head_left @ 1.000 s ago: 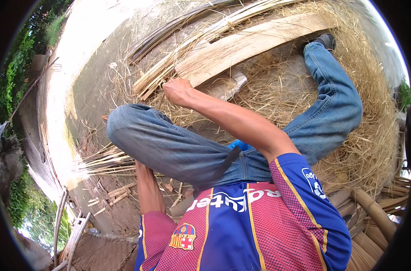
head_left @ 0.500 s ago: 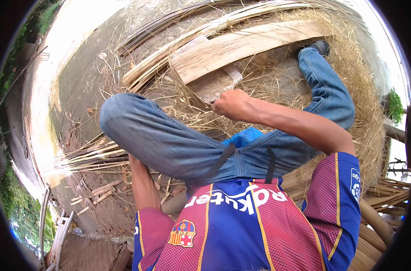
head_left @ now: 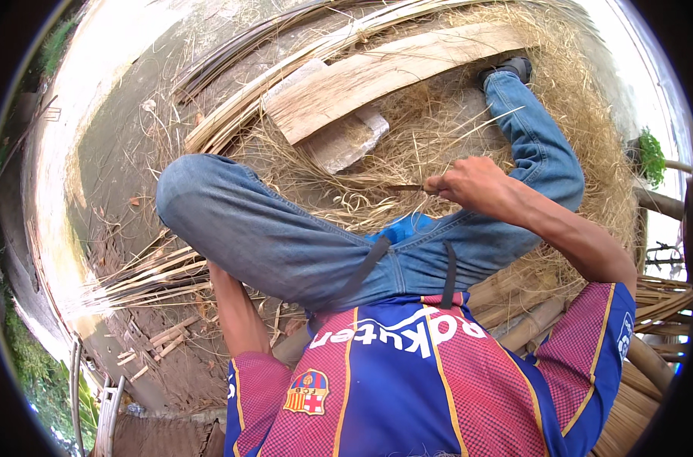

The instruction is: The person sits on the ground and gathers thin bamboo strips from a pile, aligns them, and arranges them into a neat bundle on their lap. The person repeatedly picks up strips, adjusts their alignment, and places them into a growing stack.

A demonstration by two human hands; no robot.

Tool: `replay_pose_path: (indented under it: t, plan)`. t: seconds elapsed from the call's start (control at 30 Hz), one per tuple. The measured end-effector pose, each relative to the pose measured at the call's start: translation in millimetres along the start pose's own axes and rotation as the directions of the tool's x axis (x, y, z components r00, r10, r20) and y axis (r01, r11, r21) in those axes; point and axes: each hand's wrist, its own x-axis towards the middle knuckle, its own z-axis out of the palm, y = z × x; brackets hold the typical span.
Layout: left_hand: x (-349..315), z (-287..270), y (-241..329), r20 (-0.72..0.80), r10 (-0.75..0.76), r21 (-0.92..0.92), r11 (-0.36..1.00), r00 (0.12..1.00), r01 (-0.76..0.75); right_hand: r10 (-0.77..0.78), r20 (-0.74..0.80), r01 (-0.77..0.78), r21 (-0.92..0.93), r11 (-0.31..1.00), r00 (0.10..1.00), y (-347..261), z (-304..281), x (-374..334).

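The right hand point(head_left: 466, 183) has swung rightward, further from the long pale wooden board point(head_left: 392, 74); I see its fingers curled tight around a thin, dark, blade-like tool point(head_left: 406, 187), now clear of the board, above dry yellow straw point(head_left: 575, 99). The left hand is hidden; I can't tell its state.

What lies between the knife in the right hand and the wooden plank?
In the head view, loose straw-like shavings and a pale block, partly covered by the wooden plank, lie between plank and knife.
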Motion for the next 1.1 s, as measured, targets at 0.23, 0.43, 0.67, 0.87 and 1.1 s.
replay_pose_path:
  t: [0.23,0.43,0.67,0.87,1.1]
  plan:
    - [0.3,-0.6,-2.4,-0.003,-0.016,-0.006,1.0,1.0,0.016,-0.035,-0.299,0.145,0.355,0.924,0.954,-53.3,-13.7,27.2]
    - [3.6,-3.7,-5.1,-0.083,0.027,0.165,0.986,0.996,-0.013,0.106,-0.326,0.053,0.443,0.895,0.939,-131.2,35.9,138.8]
    - [1.0,-4.5,-6.1,-0.098,0.059,0.136,0.99,0.993,-0.045,0.172,-0.391,-0.02,0.365,0.931,0.904,-165.1,48.9,217.7]
    - [-0.5,-9.0,-7.4,-0.09,0.052,0.075,0.996,0.995,-0.045,-0.047,-0.275,0.153,0.376,0.914,0.96,-144.4,35.6,197.9]
    - [-1.9,-5.5,-5.0,-0.069,0.039,0.04,0.999,0.997,-0.036,-0.266,-0.095,0.28,0.203,0.938,0.959,-90.5,46.3,151.9]
